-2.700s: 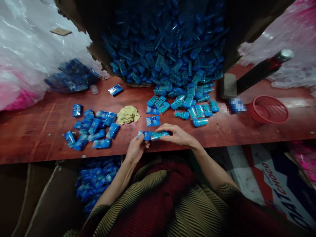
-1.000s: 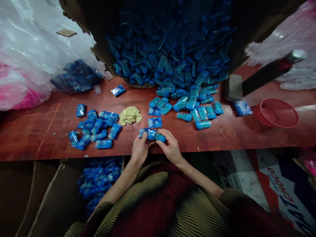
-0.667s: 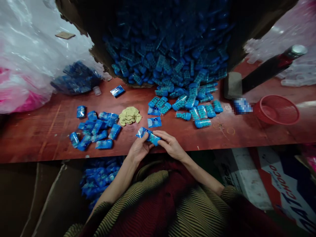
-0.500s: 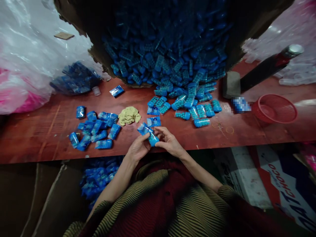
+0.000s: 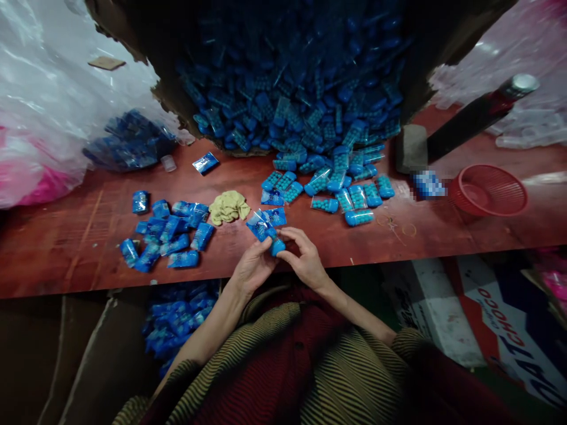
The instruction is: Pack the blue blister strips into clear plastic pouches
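Note:
Near the table's front edge, my left hand (image 5: pixel 253 268) pinches a small blue-capped bottle (image 5: pixel 277 246) together with a blue printed plastic sleeve (image 5: pixel 259 224). My right hand (image 5: pixel 308 262) has its thumb and fingers closed about the bottle's capped end. The sleeve sticks out beyond my left thumb, away from my body; how far it covers the bottle is hidden by my fingers. Flat blue sleeves (image 5: pixel 276 216) lie just past my hands. Behind them are several clear bottles of turquoise balls (image 5: pixel 325 203). To the left sits a group of sleeved bottles (image 5: pixel 175 227).
A torn carton (image 5: pixel 153 29) spills many bottles onto the red table (image 5: pixel 101 236). A crumpled yellow cloth (image 5: pixel 229 207) lies left of centre. On the right are a red basket (image 5: pixel 487 190), a grey block (image 5: pixel 413 149) and a dark cylinder (image 5: pixel 478 127). Dark blue sleeves (image 5: pixel 133 141) are heaped at left.
The sleeve and bottle have shifted slightly in my fingers, with the sleeve now reaching over the flat sleeves beyond. Both hands keep their hold. The whole view has moved a little.

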Demonstrator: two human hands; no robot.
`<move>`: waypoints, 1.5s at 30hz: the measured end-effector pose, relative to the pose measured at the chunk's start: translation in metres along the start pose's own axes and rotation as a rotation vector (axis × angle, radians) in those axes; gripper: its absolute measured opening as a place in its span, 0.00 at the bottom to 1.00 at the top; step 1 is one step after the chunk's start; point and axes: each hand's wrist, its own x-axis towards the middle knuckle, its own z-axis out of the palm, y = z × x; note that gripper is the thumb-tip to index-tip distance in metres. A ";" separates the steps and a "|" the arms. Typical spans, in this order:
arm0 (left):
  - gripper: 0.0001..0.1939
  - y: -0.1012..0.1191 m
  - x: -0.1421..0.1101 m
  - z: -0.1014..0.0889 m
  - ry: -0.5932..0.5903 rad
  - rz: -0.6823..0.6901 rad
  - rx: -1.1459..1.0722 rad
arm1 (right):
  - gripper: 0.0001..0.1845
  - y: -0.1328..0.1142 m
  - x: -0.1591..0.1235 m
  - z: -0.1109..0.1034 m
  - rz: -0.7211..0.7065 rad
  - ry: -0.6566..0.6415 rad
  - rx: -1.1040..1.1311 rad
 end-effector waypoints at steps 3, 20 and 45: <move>0.04 -0.008 0.000 0.001 0.050 0.036 -0.039 | 0.12 -0.002 -0.005 0.006 -0.046 0.089 -0.091; 0.06 0.006 0.007 0.003 0.125 0.155 0.043 | 0.12 0.004 0.006 0.004 0.299 -0.056 0.373; 0.11 -0.008 0.001 0.008 0.071 0.247 0.091 | 0.17 -0.001 0.005 0.016 0.450 0.118 0.527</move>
